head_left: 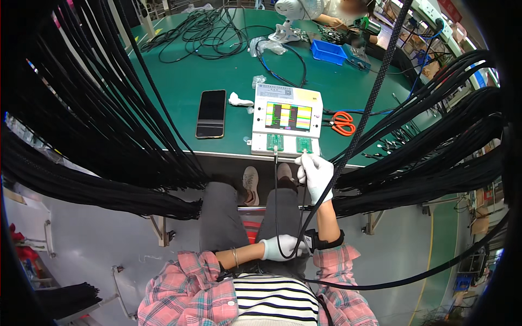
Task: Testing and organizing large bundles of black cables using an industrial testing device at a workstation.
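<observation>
Dense black cable bundles (119,163) flank the green table (234,70) and could snag a sleeve. The white tester (288,116) sits at the near edge, where a tug might shift it. The blue bin's (326,57) contents are unclear. The gloved right hand (316,175) pinches one end of the looped black cable (275,179) at the right green socket (a skewed push could bend contacts); its other end meets the left socket. The left hand (280,248) touches the loop; I cannot tell its grip.

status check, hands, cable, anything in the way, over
Right hand pinching cable end at white device's right green board. Left hand low, beside cable loop. Pale plug at left green board. Braided black cord crosses view near right hand.
</observation>
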Available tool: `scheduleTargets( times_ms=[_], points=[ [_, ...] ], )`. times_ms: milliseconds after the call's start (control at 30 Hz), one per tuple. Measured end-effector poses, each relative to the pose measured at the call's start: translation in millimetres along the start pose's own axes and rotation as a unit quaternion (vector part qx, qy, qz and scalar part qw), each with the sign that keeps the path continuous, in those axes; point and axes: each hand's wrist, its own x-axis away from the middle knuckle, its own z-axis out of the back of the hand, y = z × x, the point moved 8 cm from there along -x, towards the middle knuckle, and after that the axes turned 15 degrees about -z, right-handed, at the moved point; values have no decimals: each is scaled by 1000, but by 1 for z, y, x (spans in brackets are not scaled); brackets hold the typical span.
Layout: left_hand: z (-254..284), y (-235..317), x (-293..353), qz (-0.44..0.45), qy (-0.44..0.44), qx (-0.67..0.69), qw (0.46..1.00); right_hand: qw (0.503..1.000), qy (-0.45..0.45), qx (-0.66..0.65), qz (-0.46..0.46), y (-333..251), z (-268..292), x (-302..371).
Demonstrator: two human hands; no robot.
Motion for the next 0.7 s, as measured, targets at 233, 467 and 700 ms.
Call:
scheduleTargets(
  times_ms=[233,467,700],
  points=[
    [71,119,-4,-220,253,-117,935,873,183,407,196,-60,15,36],
    [235,45,140,-210,724,282,593,644,487,271,524,-286,62,243],
    [204,90,26,-167,549,218,789,339,551,486,588,-372,49,251]
  ],
)
